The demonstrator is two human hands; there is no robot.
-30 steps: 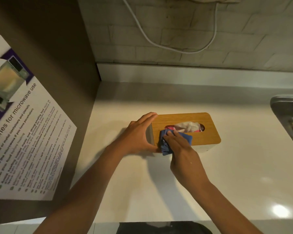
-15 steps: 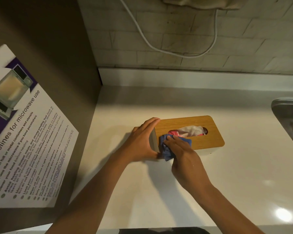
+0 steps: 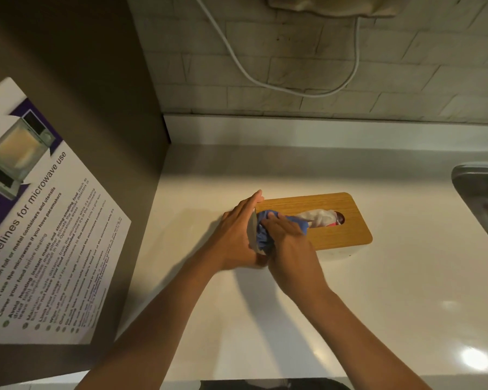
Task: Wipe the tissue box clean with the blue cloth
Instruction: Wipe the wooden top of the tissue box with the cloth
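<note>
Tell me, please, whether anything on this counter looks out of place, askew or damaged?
Nothing looks damaged or spilled. The tissue box sits slightly askew to the counter edge, steadied by the left hand while the right hand presses the blue cloth on its near-left corner. A tissue pokes from the slot, as expected.

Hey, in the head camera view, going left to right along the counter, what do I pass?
Microwave guidelines poster → left hand → blue cloth → tissue box's wooden lid → metal sink.
</note>
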